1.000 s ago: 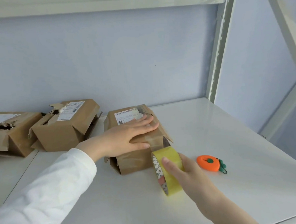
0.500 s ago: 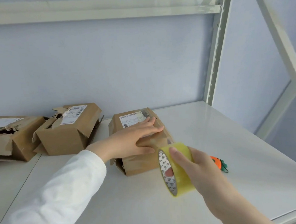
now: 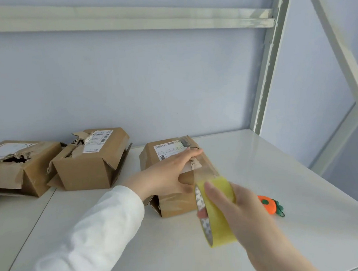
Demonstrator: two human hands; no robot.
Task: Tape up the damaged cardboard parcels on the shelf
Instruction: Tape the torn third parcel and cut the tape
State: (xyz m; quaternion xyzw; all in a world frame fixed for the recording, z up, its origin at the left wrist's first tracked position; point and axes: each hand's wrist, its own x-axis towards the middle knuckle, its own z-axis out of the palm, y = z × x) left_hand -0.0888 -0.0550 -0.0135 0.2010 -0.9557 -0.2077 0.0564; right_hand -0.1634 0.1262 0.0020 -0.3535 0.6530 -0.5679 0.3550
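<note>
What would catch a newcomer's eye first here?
The yellow roll of clear tape in the right hand stands out up front, its strip running onto the brown cardboard parcel under the left hand. Behind, at left, sit a ripped brown box and a second torn box; a small orange carrot-shaped gadget lies at right.

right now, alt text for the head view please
A left hand presses on a cardboard parcel while the right hand holds a yellow tape roll, tape stretched onto the parcel's top. Two torn parcels sit left on the white shelf, an orange carrot-shaped trinket right.
</note>
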